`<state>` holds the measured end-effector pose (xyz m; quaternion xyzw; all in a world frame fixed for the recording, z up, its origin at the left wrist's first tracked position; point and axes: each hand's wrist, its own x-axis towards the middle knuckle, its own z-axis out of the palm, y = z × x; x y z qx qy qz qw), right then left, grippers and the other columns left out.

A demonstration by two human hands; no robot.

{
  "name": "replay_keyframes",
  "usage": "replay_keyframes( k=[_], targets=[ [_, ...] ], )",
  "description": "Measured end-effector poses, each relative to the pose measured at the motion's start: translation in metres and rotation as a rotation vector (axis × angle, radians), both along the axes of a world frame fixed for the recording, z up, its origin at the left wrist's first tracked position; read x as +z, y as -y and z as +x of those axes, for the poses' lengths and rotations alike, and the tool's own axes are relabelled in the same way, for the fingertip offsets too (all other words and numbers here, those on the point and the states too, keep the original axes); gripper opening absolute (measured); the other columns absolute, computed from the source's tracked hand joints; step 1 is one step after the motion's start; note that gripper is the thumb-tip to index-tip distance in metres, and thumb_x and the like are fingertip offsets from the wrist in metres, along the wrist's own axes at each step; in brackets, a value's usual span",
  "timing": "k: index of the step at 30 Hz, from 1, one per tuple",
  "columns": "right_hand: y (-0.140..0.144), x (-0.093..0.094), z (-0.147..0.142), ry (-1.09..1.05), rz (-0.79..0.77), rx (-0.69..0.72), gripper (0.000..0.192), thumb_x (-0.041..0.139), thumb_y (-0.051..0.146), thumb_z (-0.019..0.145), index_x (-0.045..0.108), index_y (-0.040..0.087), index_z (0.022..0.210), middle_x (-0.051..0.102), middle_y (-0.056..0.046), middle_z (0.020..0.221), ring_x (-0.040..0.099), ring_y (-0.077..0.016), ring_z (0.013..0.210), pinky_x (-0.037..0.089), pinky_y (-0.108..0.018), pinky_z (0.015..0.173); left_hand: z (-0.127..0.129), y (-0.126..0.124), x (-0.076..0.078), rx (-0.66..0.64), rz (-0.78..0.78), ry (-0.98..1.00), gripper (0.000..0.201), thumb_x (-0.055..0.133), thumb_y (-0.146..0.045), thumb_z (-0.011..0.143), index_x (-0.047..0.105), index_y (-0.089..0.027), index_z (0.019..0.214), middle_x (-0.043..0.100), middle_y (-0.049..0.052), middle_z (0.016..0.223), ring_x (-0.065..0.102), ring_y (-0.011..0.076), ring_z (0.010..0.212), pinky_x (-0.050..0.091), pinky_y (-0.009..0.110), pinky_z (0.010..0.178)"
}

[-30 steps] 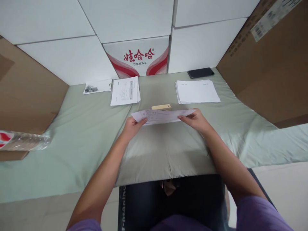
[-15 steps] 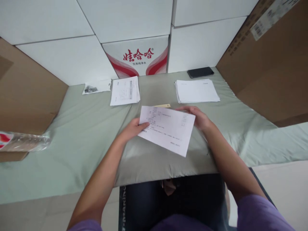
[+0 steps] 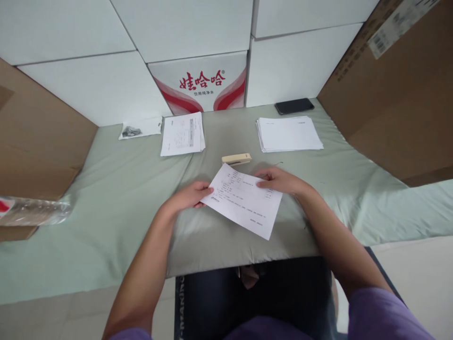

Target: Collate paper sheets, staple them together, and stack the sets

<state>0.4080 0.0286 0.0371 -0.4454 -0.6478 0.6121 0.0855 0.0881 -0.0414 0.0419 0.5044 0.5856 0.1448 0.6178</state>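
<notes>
A printed sheet of paper (image 3: 244, 203) is held tilted over the near part of the cloth-covered table; whether it is one sheet or more I cannot tell. My left hand (image 3: 193, 194) pinches its left edge, thumb on top and fingers beneath. At the upper right edge my right hand (image 3: 279, 181) grips it too, thumb lying on the print. Just beyond the paper's top corner lies a cream stapler (image 3: 236, 159), touching neither hand.
A printed paper stack (image 3: 182, 134) lies at the back left beside a plastic bag with dark bits (image 3: 139, 127). Another stack (image 3: 290, 134) and a black phone (image 3: 295, 106) are back right. Cardboard boxes (image 3: 399, 104) flank the table; white boxes (image 3: 198, 82) wall the back. A wrapped bottle (image 3: 35, 211) lies far left.
The paper has come slightly lower and turned, uncovering the stapler. My right hand has shifted from behind the paper to gripping its upper right edge. My left hand has moved slightly left and down.
</notes>
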Motion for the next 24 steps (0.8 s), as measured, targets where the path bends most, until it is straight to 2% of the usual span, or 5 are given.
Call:
replay_keyframes(
  k=[5,12,16,18,24],
  targets=[
    [0.002,0.007,-0.002,0.06,0.029,0.012,0.05,0.076,0.036,0.079,0.068,0.021,0.127,0.076,-0.007,0.094,0.072,-0.0243,0.08,0.055,-0.029,0.06,-0.001,0.002,-0.001,0.005,-0.04,-0.027,0.023,0.053,-0.036,0.096,0.061,-0.016,0.086,0.055,0.0,0.064,0.038,0.0073,0.045,0.028,0.021,0.044],
    [-0.002,0.0,0.003,0.009,0.03,-0.054,0.052,0.076,0.038,0.078,0.066,0.023,0.127,0.075,-0.006,0.091,0.071,-0.0247,0.078,0.055,-0.031,0.061,0.007,0.003,0.005,0.119,-0.03,-0.024,0.015,0.052,-0.03,0.096,0.057,-0.017,0.09,0.05,-0.003,0.063,0.037,0.0063,0.045,0.023,0.019,0.042],
    [-0.004,-0.002,0.006,0.009,0.097,-0.11,0.051,0.072,0.039,0.08,0.065,0.021,0.127,0.072,-0.005,0.082,0.066,-0.0214,0.07,0.048,-0.029,0.057,0.013,0.003,0.008,0.177,-0.032,0.012,0.008,0.053,-0.027,0.095,0.053,-0.018,0.095,0.051,-0.005,0.063,0.038,0.0054,0.042,0.022,0.018,0.041],
    [-0.005,-0.004,0.006,0.039,0.209,-0.173,0.047,0.068,0.039,0.082,0.066,0.018,0.124,0.068,-0.004,0.077,0.062,-0.0193,0.066,0.046,-0.029,0.058,0.016,0.002,0.006,0.214,-0.017,0.034,0.007,0.053,-0.025,0.096,0.05,-0.019,0.094,0.051,-0.005,0.062,0.039,0.0052,0.042,0.022,0.017,0.041],
    [-0.009,-0.005,0.009,0.269,0.752,-0.429,0.036,0.06,0.04,0.087,0.069,0.017,0.114,0.063,-0.006,0.08,0.056,-0.0204,0.072,0.043,-0.035,0.071,0.021,0.001,-0.003,0.262,0.001,0.077,0.008,0.052,-0.023,0.099,0.048,-0.019,0.094,0.052,-0.005,0.057,0.039,0.005,0.04,0.022,0.017,0.04]
  ],
)
